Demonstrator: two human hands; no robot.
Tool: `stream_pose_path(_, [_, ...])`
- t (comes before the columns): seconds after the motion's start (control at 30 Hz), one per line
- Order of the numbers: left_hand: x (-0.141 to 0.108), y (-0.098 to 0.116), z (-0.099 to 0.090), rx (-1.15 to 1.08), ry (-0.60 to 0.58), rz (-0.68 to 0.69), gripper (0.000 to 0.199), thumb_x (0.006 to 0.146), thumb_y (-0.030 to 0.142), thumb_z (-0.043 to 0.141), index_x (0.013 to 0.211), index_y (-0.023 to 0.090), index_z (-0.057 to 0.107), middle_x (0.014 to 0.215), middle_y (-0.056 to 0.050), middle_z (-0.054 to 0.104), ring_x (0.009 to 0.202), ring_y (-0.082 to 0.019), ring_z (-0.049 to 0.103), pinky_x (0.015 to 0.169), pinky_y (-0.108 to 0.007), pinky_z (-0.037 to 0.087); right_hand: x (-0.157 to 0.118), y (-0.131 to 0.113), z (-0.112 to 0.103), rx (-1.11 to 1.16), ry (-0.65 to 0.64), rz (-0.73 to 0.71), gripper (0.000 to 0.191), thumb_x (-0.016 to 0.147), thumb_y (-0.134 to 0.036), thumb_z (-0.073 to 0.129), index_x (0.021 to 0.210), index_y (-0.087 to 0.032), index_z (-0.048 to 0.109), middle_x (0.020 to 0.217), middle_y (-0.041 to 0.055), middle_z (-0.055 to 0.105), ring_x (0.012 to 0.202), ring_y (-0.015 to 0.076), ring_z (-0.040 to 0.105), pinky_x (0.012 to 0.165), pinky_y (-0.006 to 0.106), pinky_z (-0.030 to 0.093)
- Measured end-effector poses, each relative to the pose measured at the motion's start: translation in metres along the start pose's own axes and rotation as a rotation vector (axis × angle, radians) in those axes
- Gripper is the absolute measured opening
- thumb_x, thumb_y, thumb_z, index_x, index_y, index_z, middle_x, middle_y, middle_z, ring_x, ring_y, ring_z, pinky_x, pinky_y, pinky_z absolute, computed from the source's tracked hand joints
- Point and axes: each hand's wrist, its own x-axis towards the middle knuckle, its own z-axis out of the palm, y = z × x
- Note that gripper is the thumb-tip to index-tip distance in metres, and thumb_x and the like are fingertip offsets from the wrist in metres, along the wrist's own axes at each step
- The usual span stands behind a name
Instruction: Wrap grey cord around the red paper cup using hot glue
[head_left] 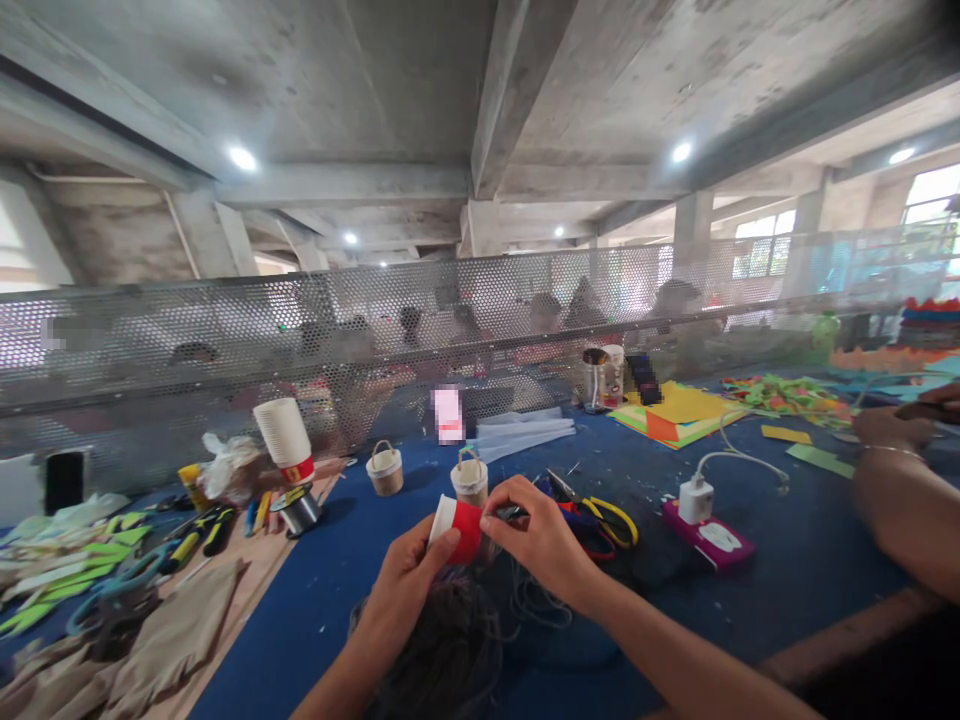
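Blue tabletop (277,610) has on it 2 sm. handled baskets (385,476), yellow-handled scissors (616,522), purple box (709,538) w/ white charger (696,498), & some colored sheets (684,408).

Bare hands and bare, slender forearms.
The left hand (411,572) and right hand (536,532) are uncovered, with slim fingers; the left forearm (345,655) and right forearm (675,640) narrow smoothly towards uncovered wrists, their skin plain and unmarked, fingernail detail too small to tell.

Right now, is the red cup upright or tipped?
Tipped: the red cup leans sideways in the left hand, its white end to the left, its red part towards the right hand.
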Motion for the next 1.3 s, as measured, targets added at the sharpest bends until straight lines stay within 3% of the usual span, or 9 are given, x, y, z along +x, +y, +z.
stream_pose_path(0.8, [-0.002,-0.003,0.002,-0.024,-0.058,-0.011,0.033,0.091,0.043,0.056,0.107,0.018,0.072,0.09,-0.003,0.072,0.084,-0.022,0.06,0.078,-0.026,0.046,0.003,-0.003,-0.005,-0.013,0.015,0.059,0.003,0.08,-0.016,0.063,0.08,-0.018,0.065,0.083,-0.0006,0.063,0.081,0.014,0.06,0.074,0.023,0.044])
stream_pose_path(1.17, [-0.004,-0.001,0.004,-0.052,-0.067,-0.027,0.034,0.09,0.044,0.057,0.104,0.017,0.072,0.086,-0.003,0.069,0.076,-0.019,0.056,0.071,-0.025,0.046,0.008,0.013,-0.005,0.046,-0.025,0.097,0.003,0.08,-0.02,0.064,0.08,-0.017,0.066,0.077,-0.0019,0.064,0.075,0.0141,0.058,0.071,0.023,0.043])
stream_pose_path(1.3, [-0.003,0.001,0.004,-0.024,-0.056,-0.045,0.036,0.089,0.046,0.057,0.1,0.016,0.073,0.084,-0.003,0.069,0.075,-0.02,0.057,0.07,-0.026,0.046,0.011,0.016,-0.007,0.067,-0.01,0.126,0.012,0.083,-0.026,0.062,0.08,-0.017,0.067,0.075,-0.0008,0.065,0.072,0.0143,0.058,0.069,0.024,0.043])
